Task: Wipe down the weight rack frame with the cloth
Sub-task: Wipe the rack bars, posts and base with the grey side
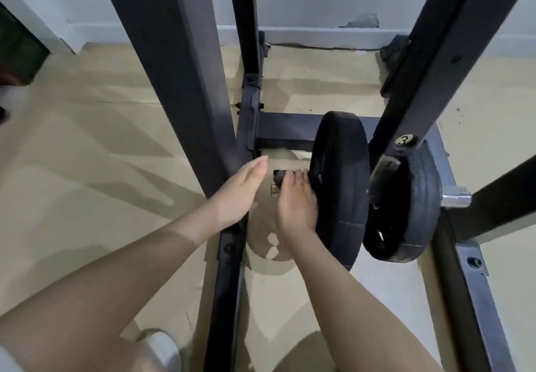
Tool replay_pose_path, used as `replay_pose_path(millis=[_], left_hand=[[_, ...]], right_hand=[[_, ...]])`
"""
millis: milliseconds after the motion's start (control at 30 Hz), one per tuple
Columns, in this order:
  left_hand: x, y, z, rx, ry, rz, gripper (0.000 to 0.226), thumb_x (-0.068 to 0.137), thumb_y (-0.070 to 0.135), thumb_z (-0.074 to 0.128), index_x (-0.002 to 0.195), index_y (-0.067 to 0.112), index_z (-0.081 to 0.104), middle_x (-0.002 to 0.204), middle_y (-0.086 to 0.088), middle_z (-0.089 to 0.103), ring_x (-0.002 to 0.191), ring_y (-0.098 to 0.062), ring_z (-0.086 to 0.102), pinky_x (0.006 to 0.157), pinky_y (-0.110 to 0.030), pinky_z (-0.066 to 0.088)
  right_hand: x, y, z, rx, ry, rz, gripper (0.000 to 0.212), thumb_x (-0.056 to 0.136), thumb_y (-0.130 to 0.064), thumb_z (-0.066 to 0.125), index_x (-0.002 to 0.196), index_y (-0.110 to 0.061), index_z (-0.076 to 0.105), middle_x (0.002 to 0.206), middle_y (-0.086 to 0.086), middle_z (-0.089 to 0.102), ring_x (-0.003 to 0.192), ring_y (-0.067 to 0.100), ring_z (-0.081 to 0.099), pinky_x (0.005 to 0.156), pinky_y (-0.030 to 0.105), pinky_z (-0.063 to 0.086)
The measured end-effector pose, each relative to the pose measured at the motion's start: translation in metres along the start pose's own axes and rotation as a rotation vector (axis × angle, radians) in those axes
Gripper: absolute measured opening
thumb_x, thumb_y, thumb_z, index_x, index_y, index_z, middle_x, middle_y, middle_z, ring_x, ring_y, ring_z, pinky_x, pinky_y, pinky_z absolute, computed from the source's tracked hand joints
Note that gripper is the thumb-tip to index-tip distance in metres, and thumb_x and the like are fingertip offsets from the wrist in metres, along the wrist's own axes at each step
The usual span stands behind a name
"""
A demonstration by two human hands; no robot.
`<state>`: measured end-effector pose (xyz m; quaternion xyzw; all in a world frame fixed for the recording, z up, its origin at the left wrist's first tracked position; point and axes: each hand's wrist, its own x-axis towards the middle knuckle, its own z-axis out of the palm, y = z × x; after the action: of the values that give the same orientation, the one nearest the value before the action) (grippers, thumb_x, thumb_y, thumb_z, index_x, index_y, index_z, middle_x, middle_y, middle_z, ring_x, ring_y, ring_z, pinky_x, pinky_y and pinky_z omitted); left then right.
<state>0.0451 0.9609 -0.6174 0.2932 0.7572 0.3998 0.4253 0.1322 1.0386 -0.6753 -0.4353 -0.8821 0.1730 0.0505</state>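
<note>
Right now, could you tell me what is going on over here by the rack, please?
A person is bent over the dark weight rack frame, looking down at its base. The left hand is open, fingers straight, beside the upright. The right hand reaches to the hub of the nearer weight plate, fingers curled round a small dark part on the peg. A second plate hangs behind it. No cloth is visible, so wiping does not appear to be under way.

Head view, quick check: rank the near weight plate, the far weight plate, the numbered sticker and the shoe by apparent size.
1. Near weight plate, though nearness to the camera flatters it.
2. Far weight plate, partly hidden, so its rank against the first is unsure.
3. Shoe, cut off.
4. Numbered sticker.
</note>
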Motion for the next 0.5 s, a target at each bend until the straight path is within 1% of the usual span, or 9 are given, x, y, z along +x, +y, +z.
replay_pose_path(millis=[33, 67, 133, 167, 233, 300, 367, 433, 500], left_hand=[[0.003, -0.005, 0.004, 0.033, -0.018, 0.013, 0.056, 0.097, 0.054, 0.022, 0.147, 0.028, 0.027, 0.153, 0.012, 0.027, 0.138, 0.000, 0.020, 0.113, -0.020, 0.010], [0.007, -0.009, 0.007, 0.051, -0.041, 0.025, 0.054, 0.098, 0.050, 0.020, 0.148, 0.028, 0.025, 0.153, 0.013, 0.024, 0.139, 0.000, 0.018, 0.113, -0.020, 0.010], [0.013, -0.013, 0.011, 0.066, -0.070, 0.023, 0.053, 0.099, 0.050, 0.019, 0.147, 0.030, 0.024, 0.150, 0.017, 0.026, 0.138, 0.001, 0.018, 0.114, -0.022, 0.010], [0.015, -0.013, 0.011, 0.043, -0.068, 0.023, 0.049, 0.099, 0.050, 0.018, 0.144, 0.033, 0.030, 0.142, 0.021, 0.033, 0.133, 0.006, 0.024, 0.112, -0.021, 0.013], [0.018, -0.010, 0.010, -0.061, -0.021, 0.028, 0.041, 0.100, 0.046, 0.017, 0.129, 0.035, 0.043, 0.119, 0.025, 0.041, 0.114, 0.014, 0.034, 0.101, -0.016, 0.020], [0.014, -0.010, 0.008, -0.153, -0.006, 0.039, 0.043, 0.100, 0.046, 0.016, 0.132, 0.032, 0.043, 0.118, 0.022, 0.041, 0.114, 0.009, 0.036, 0.102, -0.019, 0.021], [0.004, -0.020, 0.003, -0.100, -0.061, 0.056, 0.046, 0.097, 0.051, 0.016, 0.134, 0.037, 0.040, 0.129, 0.023, 0.042, 0.123, 0.008, 0.036, 0.108, -0.021, 0.021], [-0.005, -0.031, -0.003, -0.027, -0.129, 0.045, 0.071, 0.084, 0.066, 0.017, 0.145, 0.032, 0.028, 0.148, 0.017, 0.032, 0.135, 0.003, 0.026, 0.117, -0.027, 0.017], [-0.005, -0.036, -0.009, -0.034, -0.157, 0.016, 0.092, 0.073, 0.081, 0.016, 0.148, 0.028, 0.022, 0.153, 0.012, 0.026, 0.140, -0.001, 0.022, 0.119, -0.034, 0.015]], right_hand=[[0.007, 0.006, 0.014, -0.001, -0.012, 0.064, 0.037, 0.097, -0.014, 0.027, 0.130, -0.011, 0.044, 0.142, 0.010, 0.042, 0.139, 0.023, 0.026, 0.112, 0.030, 0.007], [0.013, 0.010, 0.025, -0.028, 0.003, 0.096, 0.040, 0.098, -0.021, 0.025, 0.132, -0.010, 0.043, 0.140, 0.010, 0.045, 0.138, 0.024, 0.028, 0.111, 0.030, 0.000], [0.023, 0.007, 0.037, -0.085, 0.127, 0.102, 0.052, 0.096, -0.034, 0.018, 0.123, -0.007, 0.053, 0.122, 0.014, 0.060, 0.127, 0.029, 0.042, 0.112, 0.034, 0.002], [0.028, 0.004, 0.039, -0.081, 0.167, 0.118, 0.052, 0.096, -0.034, 0.019, 0.116, -0.007, 0.058, 0.113, 0.014, 0.063, 0.120, 0.030, 0.048, 0.113, 0.036, 0.005], [0.042, -0.002, 0.037, -0.079, 0.147, 0.154, 0.039, 0.100, -0.027, 0.026, 0.108, -0.010, 0.060, 0.108, 0.010, 0.064, 0.114, 0.028, 0.050, 0.114, 0.038, 0.004], [0.048, -0.004, 0.036, -0.039, 0.150, 0.184, 0.032, 0.100, -0.023, 0.030, 0.109, -0.014, 0.060, 0.111, 0.007, 0.063, 0.113, 0.024, 0.049, 0.115, 0.036, 0.002], [0.025, -0.004, 0.039, 0.014, 0.153, 0.162, 0.028, 0.098, -0.020, 0.036, 0.118, -0.018, 0.056, 0.122, 0.004, 0.059, 0.123, 0.023, 0.043, 0.116, 0.036, 0.006], [-0.013, -0.002, 0.047, 0.043, 0.181, 0.121, 0.038, 0.092, -0.006, 0.045, 0.129, -0.014, 0.049, 0.143, 0.005, 0.045, 0.139, 0.025, 0.029, 0.115, 0.040, 0.019], [-0.033, 0.001, 0.047, 0.076, 0.183, 0.126, 0.049, 0.086, 0.008, 0.049, 0.133, -0.008, 0.045, 0.152, 0.005, 0.033, 0.143, 0.027, 0.021, 0.104, 0.043, 0.038]])
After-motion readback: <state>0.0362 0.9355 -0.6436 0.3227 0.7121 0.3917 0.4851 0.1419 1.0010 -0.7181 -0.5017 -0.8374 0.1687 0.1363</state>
